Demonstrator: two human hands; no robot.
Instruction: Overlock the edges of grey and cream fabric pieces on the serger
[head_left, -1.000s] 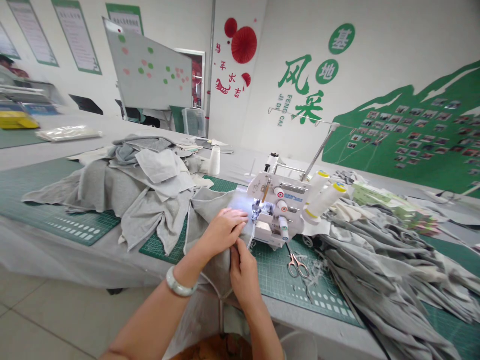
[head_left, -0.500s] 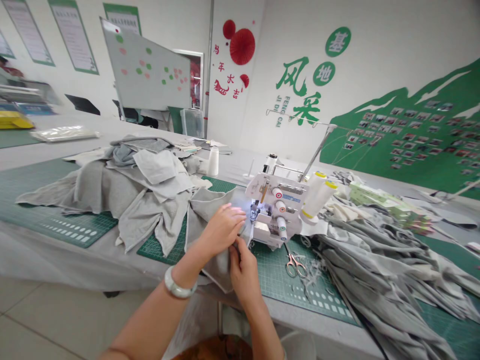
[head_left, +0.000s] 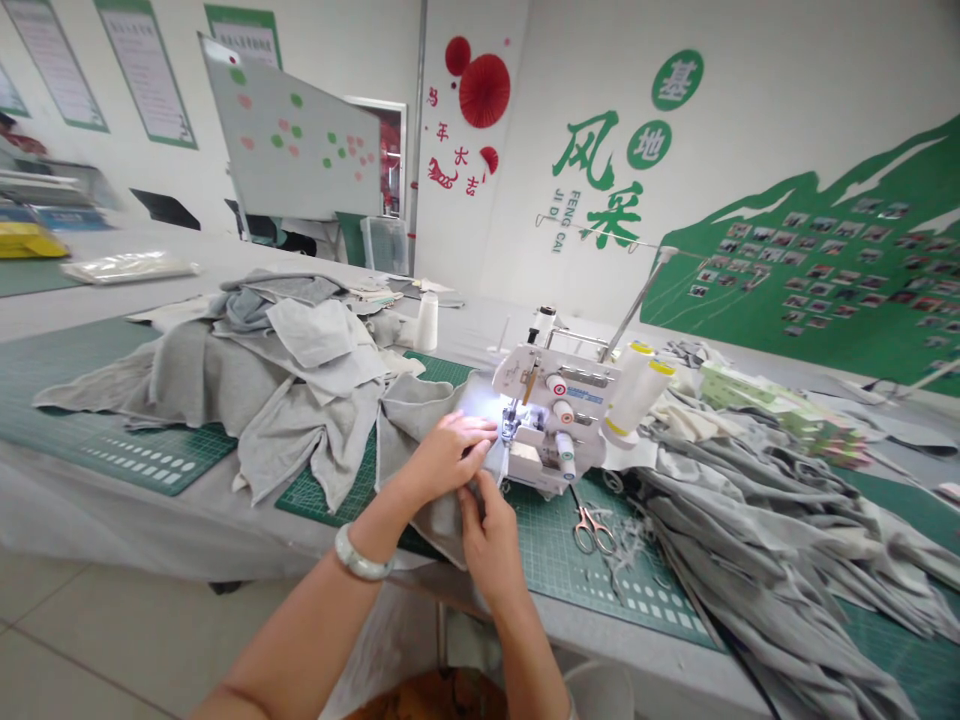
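A white overlock sewing machine stands on the table with its lamp lit over the needle area. Grey fabric lies at its left side and reaches the presser foot. My left hand, with a bracelet at the wrist, rests on this fabric, fingers stretched toward the needle. Just below it, my right hand pinches the near edge of the same fabric between thumb and fingers. The two hands nearly touch.
Piled grey cloth lies on the left, and a larger heap on the right. Scissors and thread scraps are on the green cutting mat. A white thread cone stands behind the left pile. Yellow-topped cones stand beside the machine.
My left hand has shifted slightly right, closer to the needle. The fabric under both hands has moved a little toward the machine, and its near corner sits slightly higher.
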